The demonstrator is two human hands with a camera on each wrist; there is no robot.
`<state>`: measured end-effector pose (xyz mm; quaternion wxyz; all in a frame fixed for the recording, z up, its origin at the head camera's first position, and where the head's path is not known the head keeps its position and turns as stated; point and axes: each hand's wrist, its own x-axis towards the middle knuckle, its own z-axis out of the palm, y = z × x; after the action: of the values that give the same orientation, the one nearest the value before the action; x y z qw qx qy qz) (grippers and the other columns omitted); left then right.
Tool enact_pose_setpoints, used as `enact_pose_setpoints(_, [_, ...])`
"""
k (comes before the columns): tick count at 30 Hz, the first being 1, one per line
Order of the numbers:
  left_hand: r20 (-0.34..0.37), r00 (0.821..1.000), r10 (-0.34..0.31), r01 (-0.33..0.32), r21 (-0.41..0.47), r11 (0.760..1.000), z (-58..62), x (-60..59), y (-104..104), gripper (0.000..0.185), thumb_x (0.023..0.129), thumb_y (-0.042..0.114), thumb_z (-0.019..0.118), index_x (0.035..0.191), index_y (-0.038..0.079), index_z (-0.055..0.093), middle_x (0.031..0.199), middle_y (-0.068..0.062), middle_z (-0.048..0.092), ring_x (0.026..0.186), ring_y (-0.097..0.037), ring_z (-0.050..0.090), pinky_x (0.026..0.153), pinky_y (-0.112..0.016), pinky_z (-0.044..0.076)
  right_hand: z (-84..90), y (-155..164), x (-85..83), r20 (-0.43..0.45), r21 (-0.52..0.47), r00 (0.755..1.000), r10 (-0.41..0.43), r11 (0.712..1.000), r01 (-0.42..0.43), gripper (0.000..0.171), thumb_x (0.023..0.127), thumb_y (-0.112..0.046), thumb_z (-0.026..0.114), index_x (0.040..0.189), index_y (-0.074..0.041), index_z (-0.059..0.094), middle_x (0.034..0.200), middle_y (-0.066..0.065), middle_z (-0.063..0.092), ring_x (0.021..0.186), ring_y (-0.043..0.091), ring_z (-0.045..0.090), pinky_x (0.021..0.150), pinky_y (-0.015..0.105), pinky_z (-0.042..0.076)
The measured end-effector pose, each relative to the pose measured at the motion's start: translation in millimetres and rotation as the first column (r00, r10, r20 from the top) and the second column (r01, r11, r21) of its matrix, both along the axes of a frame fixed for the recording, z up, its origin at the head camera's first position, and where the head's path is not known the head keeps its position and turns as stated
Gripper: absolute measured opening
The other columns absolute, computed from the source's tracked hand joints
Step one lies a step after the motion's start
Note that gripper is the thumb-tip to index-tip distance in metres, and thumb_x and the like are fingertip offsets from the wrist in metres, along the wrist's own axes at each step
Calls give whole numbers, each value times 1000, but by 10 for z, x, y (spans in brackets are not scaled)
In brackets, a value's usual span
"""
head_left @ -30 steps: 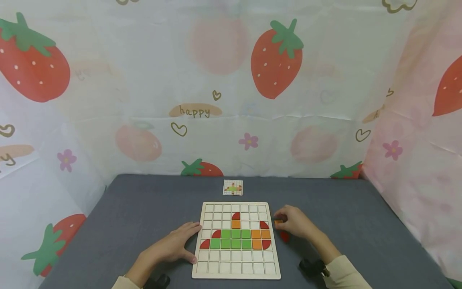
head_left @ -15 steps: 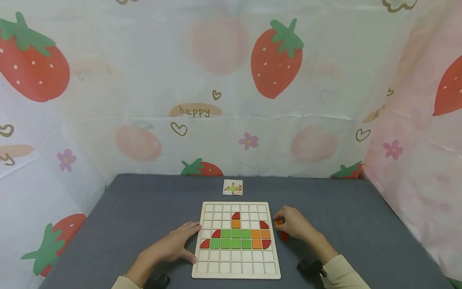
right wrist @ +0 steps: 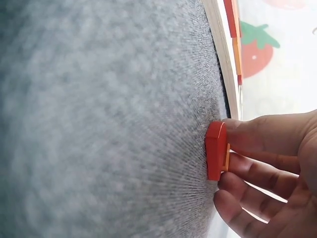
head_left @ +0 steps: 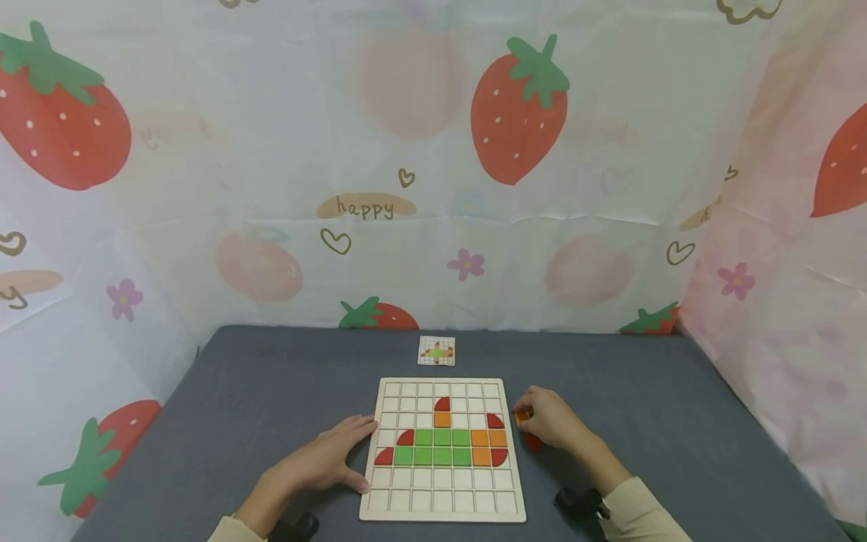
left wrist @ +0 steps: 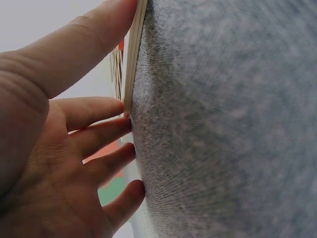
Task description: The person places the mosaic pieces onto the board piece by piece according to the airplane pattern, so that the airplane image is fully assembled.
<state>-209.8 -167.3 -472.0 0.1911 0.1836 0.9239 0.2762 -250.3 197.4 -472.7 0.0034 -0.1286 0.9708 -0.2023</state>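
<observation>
A wooden grid board point(head_left: 443, 500) lies on the table, bearing green and orange square tiles and red quarter-round tiles. My left hand point(head_left: 330, 455) touches the board's left edge with spread fingers and thumb, as the left wrist view also shows. Just beyond the right edge, my right hand point(head_left: 552, 418) pinches an orange tile point(head_left: 522, 416) between thumb and fingers. A red tile point(right wrist: 215, 151) rests on the cloth under that hand, in front of the orange one in the right wrist view; part of the orange tile is hidden behind it.
A small card point(head_left: 436, 351) with a coloured grid picture lies behind the board. Dark grey cloth point(head_left: 298, 384) covers the table. A strawberry-print curtain point(head_left: 433, 271) hangs along the back and sides.
My right hand has shifted slightly, and more of the orange tile shows at its fingertips. The left hand and the tiles on the board have stayed put.
</observation>
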Motion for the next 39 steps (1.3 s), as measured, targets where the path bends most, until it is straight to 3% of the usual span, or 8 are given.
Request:
enact_pose_setpoints(24, [13, 1000, 1, -1, -18, 1000, 22, -5, 18, 94, 61, 35, 79, 140, 11, 34, 146, -10, 31, 137, -31, 23, 102, -60, 23, -20, -8, -26, 11, -16, 1000, -29, 999, 29, 17, 69, -9, 74, 86, -7, 72, 85, -1, 60, 77, 12, 55, 70, 31, 49])
enact_pose_setpoints(31, [-2, 1000, 11, -11, -29, 1000, 38, -16, 10, 96, 59, 37, 80, 140, 11, 34, 146, -10, 31, 138, -31, 23, 103, -61, 22, 5, -26, -48, 12, -4, 1000, -2, 1000, 2, 18, 70, -9, 75, 87, -7, 72, 85, -1, 60, 77, 12, 55, 71, 32, 49])
enact_pose_setpoints(39, [-9, 999, -31, 30, -29, 999, -6, -49, -14, 96, 61, 42, 78, 140, 10, 34, 146, -11, 31, 137, -34, 23, 101, -62, 23, 23, -20, -60, 37, 29, 999, 20, 999, -22, 17, 70, -10, 75, 86, -6, 71, 83, 0, 58, 74, 12, 51, 69, 30, 47])
